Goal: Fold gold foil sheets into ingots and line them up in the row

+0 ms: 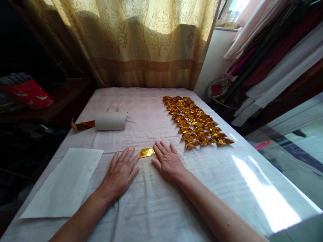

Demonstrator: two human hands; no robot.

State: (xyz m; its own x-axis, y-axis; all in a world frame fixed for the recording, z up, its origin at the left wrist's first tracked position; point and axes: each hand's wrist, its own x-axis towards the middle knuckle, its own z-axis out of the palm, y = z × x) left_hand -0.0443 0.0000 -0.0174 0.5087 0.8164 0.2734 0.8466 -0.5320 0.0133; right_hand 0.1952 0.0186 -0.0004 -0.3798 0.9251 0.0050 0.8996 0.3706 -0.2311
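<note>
A small flat strip of folded gold foil paper (147, 152) lies on the cloth-covered table between my hands. My left hand (119, 173) rests flat with fingers spread, its index fingertip at the strip's left end. On the other side, my right hand (168, 160) lies palm down with fingers stretched out, its fingertips touching or covering the strip's right end. Beyond my right hand, several folded gold foil pieces (195, 122) stand in close rows. To the left is a white paper sheet (67, 183).
A grey-white roll (110, 121) with gold foil (84, 125) sticking out of its left end lies at the table's left. A patterned curtain (148, 40) hangs behind the table (151, 215). Clothes (275, 57) hang at right; a red container (31, 94) stands at left.
</note>
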